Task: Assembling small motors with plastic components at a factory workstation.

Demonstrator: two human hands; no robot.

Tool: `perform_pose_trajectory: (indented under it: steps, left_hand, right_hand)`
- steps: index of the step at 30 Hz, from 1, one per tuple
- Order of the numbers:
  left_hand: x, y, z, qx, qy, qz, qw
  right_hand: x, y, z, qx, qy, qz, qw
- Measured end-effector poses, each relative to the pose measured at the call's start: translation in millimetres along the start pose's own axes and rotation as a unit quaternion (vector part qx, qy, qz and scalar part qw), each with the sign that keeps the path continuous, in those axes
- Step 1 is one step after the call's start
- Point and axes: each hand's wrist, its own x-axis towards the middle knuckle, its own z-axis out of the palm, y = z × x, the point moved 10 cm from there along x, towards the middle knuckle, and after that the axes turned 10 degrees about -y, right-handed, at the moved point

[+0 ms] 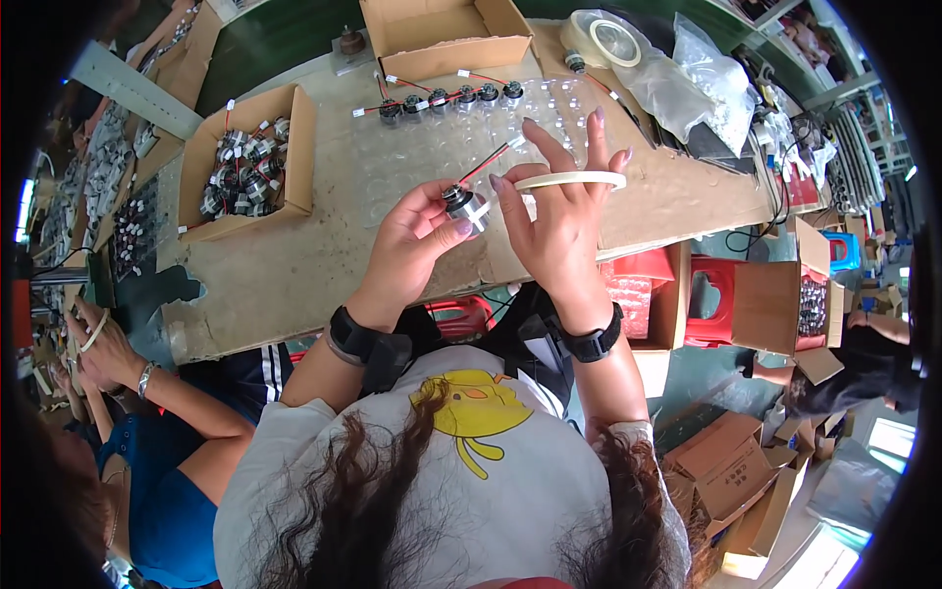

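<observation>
My left hand (pixel 407 240) pinches a small silver motor (pixel 465 208) between thumb and fingers, its black end tilted up and away. Red and black wires rise from it to a white connector near my right index finger. On my right hand (pixel 564 231) a narrow cream roll of tape (pixel 589 178) is hooked around the spread fingers. The right thumb points at the motor; whether it touches is hard to tell. Beyond both hands lies a clear plastic blister tray (pixel 412 162), with several wired motors (pixel 439 102) standing in its far row.
A cardboard box (pixel 302 162) of wired motors stands at the left of the table. Another open cardboard box (pixel 446 49) sits at the back. Plastic bags (pixel 711 88) and a large tape roll (pixel 616 41) lie at the back right. A co-worker's hand (pixel 108 353) is at the left.
</observation>
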Motion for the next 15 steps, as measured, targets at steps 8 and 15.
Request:
perform_pose_trajectory:
  steps: [8,15]
  left_hand:
    - [0.3,0.1,3.1,0.024,-0.005,0.019,1.0]
    - [0.6,-5.3,4.4,0.001,0.005,0.018,1.0]
  right_hand:
    - [-4.9,-7.8,9.3,-0.022,0.004,0.013,1.0]
    - [-3.9,-9.2,16.0,-0.057,-0.032,-0.014,0.998]
